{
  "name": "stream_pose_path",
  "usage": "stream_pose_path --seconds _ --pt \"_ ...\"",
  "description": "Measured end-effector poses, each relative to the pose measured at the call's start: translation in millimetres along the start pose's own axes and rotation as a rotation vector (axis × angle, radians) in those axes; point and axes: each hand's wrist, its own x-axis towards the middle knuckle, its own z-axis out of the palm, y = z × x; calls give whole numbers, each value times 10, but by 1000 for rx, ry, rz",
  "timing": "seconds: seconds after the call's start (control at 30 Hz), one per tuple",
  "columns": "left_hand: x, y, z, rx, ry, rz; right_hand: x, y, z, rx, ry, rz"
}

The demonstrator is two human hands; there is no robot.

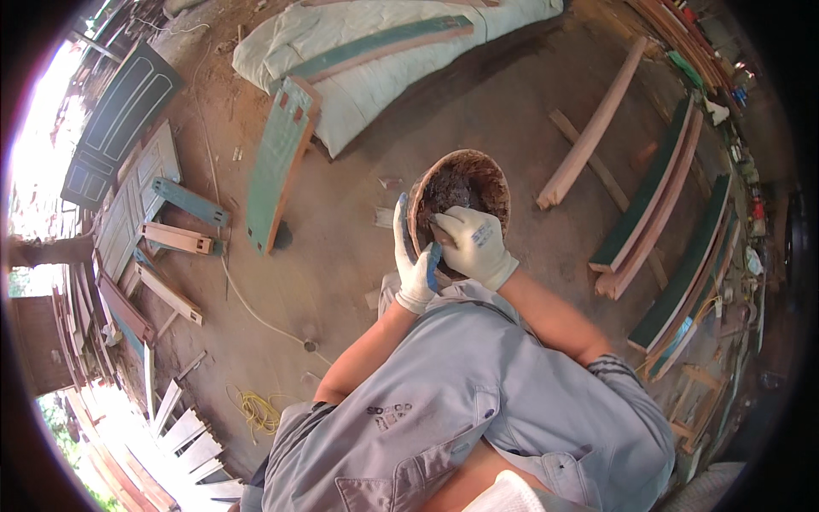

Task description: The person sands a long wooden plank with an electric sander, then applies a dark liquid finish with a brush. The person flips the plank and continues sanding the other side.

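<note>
A round bucket, its inside crusted with rough brown residue, is held in front of my body. My left hand, in a white glove with blue on the palm side, grips the bucket's left side with its fingers along the outer wall. At the near rim is my right hand, gloved the same way. Its fingers are curled closed, reaching over into the opening. A small brownish end shows by those fingers, but I cannot make out what it is. Dark, partly shiny matter lies inside the bucket.
A green wooden board with cut slots leans against a bench covered with pale cloth. Long timbers and green-faced beams lie at right. Door panels and short slotted pieces stand at left. A yellow cord is coiled on the floor.
</note>
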Motion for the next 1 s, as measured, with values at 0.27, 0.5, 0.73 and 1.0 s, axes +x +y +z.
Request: stream_pose_path --seconds 0.27,0.5,0.73,1.0 --pt "1513 -92 7 187 -20 5 1212 872 293 95 118 219" --pt "3050 -601 27 85 12 -93 2439 2050 444 909 44 776" --pt "4133 -931 169 -45 135 -199 3628 3035 437 955 -5 838" --pt "5441 -1020 46 -28 302 -185 4721 3675 1054 234 -307 27"
